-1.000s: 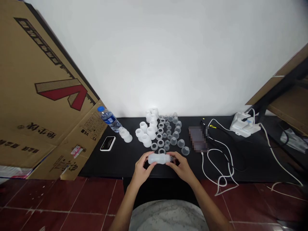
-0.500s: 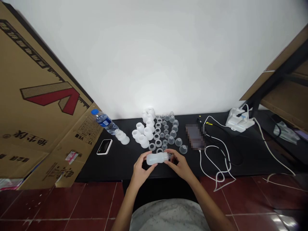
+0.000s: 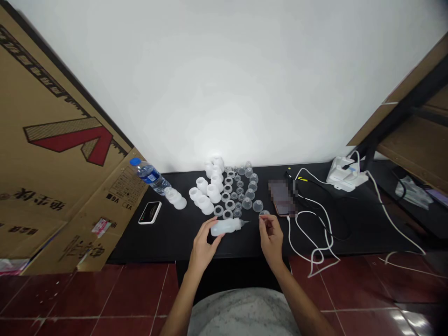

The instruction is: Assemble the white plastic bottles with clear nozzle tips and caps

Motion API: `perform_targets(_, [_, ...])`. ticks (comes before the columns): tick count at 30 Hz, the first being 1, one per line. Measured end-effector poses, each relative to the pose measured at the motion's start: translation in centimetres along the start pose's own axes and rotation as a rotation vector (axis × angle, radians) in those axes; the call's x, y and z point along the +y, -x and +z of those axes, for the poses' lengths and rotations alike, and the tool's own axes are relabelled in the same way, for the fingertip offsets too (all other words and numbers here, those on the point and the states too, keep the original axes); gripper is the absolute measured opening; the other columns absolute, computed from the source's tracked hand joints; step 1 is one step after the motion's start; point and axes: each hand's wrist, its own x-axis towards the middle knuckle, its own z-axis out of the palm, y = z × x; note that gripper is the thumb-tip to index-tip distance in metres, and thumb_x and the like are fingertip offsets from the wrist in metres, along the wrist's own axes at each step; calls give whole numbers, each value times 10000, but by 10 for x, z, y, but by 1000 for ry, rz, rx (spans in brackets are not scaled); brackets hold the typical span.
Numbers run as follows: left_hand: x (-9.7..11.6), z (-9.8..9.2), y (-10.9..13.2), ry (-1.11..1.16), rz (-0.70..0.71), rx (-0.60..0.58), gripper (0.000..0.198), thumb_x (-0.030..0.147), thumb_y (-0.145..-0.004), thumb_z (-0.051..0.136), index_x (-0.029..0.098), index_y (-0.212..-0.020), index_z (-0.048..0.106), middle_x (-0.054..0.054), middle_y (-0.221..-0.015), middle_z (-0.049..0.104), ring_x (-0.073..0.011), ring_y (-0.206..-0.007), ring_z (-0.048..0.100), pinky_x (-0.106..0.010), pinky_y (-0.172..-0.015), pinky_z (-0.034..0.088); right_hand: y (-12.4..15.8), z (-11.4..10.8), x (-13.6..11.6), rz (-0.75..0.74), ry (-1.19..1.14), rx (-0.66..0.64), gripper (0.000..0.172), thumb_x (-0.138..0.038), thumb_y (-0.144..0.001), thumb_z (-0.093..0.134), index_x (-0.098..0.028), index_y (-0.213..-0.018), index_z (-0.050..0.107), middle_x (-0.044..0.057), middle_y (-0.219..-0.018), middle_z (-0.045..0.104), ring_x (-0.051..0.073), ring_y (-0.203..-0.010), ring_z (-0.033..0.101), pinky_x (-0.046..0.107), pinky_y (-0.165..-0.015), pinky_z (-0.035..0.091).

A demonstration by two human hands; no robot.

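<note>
My left hand (image 3: 203,242) is wrapped around a translucent white baby bottle (image 3: 224,227), which lies sideways above the front of the table. A clear teat in a collar (image 3: 243,222) points right from its neck. My right hand (image 3: 271,235) has its fingertips pinched at a clear dome cap (image 3: 263,213), partly hidden by the fingers. Just beyond the bottle are rows of white ring collars (image 3: 230,205), clear teats (image 3: 238,213) and dome caps (image 3: 258,206). Several open white bottles (image 3: 206,205) stand left of the rings.
A water bottle (image 3: 150,175), more white pieces (image 3: 175,198) and a white-framed device (image 3: 150,213) lie left, beside a large cardboard box (image 3: 70,177). On the right are a phone (image 3: 282,198), tangled white cables (image 3: 329,233) and a white power strip (image 3: 345,173).
My right hand has let go of the bottle's teat end and moved right to the nearest dome cap. My left hand still holds the bottle, whose teat now shows.
</note>
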Motion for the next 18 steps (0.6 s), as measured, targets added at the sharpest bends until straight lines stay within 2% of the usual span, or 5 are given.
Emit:
perform_targets(5, [1,0,-1,1,1,11,340,318,-974,743,278,-1309,695,-109,-1396,712,-308,-1317,690,-495,-1149,553,-2,-2,-3,-13,76,168,243,-415,-1058,604,-227,-1203,657,94,-1169,572,180,-764,542,346,-734,505])
perform_targets(9, [1,-1,-1,-10,10,-6,365,272,-971,726,274,-1332,672,-113,-1416,692,-306,-1338,672,-505,-1159,540,-6,-2,-3,10,61,140,344,-396,-1048,611,-238,-1354,614,144,-1410,547,176,-785,574,363,-757,528])
perform_targets(11, [2,-2,-2,-15,22,-23,396,229,-967,705,276,-1356,652,-114,-1434,677,-307,-1358,655,-515,-1170,528,-7,-1,-2,15,63,113,361,-395,-1044,612,-235,-1368,615,137,-1368,589,189,-801,584,361,-751,529])
perform_targets(14, [7,-4,-4,-13,36,-40,471,188,-954,682,272,-1412,609,-126,-1482,640,-315,-1402,620,-533,-1191,507,-7,-1,0,19,93,81,341,-401,-1035,631,-225,-1326,644,99,-1178,647,192,-769,567,348,-723,515])
perform_targets(18, [12,-7,-4,-12,30,-26,545,232,-958,707,279,-1481,563,-134,-1541,588,-323,-1448,576,-541,-1216,480,-6,-1,5,22,97,42,304,-429,-1027,657,-221,-1248,666,48,-992,642,181,-717,545,335,-706,506])
